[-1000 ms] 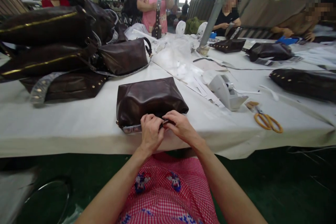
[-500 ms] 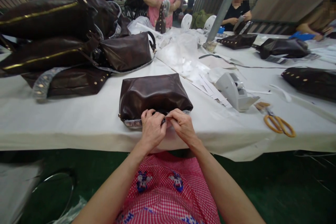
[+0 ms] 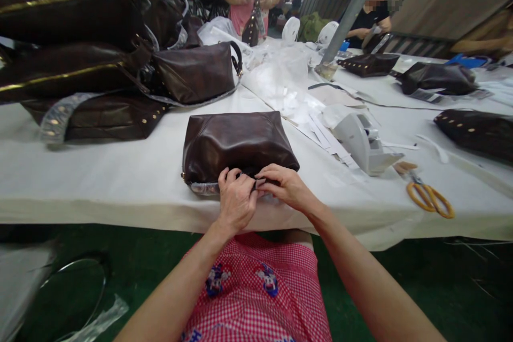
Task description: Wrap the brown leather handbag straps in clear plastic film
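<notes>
A dark brown, glossy leather bag [image 3: 236, 141] lies flat on the white-covered table [image 3: 100, 181], close to its near edge. Its near rim shows a pale, plastic-wrapped strip [image 3: 202, 188] with wrinkled leather above it.

We see a dark brown bag [image 3: 236, 141] on a white cloth [image 3: 100, 181]. Our apron [image 3: 256, 283] is red-and-white check with small blue cartoon figures. The scissors [image 3: 429, 196] have orange handles, the dispenser [image 3: 358, 141] is pale grey and the floor [image 3: 460, 278] dark green. The stacked bags [image 3: 68, 16] are dark brown with gold stripes.
</notes>
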Tool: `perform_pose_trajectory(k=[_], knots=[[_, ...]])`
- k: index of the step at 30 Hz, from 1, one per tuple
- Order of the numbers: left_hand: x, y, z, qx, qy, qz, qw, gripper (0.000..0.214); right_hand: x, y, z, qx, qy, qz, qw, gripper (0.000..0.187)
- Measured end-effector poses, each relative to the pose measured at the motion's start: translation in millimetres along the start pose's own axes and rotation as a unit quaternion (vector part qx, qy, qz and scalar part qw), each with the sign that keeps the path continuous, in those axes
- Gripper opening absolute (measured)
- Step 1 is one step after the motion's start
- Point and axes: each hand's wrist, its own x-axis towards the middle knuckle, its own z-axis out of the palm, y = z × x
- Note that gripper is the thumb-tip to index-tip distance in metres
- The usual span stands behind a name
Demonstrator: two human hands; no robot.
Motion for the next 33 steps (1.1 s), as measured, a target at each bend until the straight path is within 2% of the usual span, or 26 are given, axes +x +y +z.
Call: perform_pose_trajectory(k=[5, 8, 14, 18, 22, 25, 30, 33], knots=[[4, 0, -11.1, -0.029, -0.008, -0.001, 1.0, 0.014, 5, -11, -9, -0.122, -0.041, -0.06, 0.99, 0.015], [10, -5, -19.1, -0.038, -0.035, 0.015, 0.999, 0.015, 10, -13, -7, -0.158, -0.039, -0.068, 0.984, 0.015], [14, -19, -15.5, -0.034, -0.07, 0.003, 0.997, 0.018, 18, -5, 5, -0.115, -0.029, -0.005, 0.993, 0.013], [9, -18, -8.8, -0.026, -0.055, -0.005, 0.998, 0.018, 17, -4, 6, -0.062, -0.036, 0.037, 0.997, 0.024], [7, -17, -5.2, -0.006, -0.043, -0.008, 0.999, 0.016, 14, -6, 10, -0.002, -0.011, 0.068, 0.998, 0.023], [8, -19, -4.7, -0.006, -0.045, -0.002, 0.999, 0.015, 12, -7, 13, -0.02, 0.01, 0.058, 0.998, 0.017], [11, -21, -3.2, -0.007, -0.049, 0.001, 0.999, 0.016, 11, -1, 14, -0.067, -0.001, 0.013, 0.998, 0.016], [11, -22, -0.9, -0.012, -0.046, -0.001, 0.999, 0.017, 10, 1, 12, -0.055, -0.007, 0.011, 0.998, 0.015]])
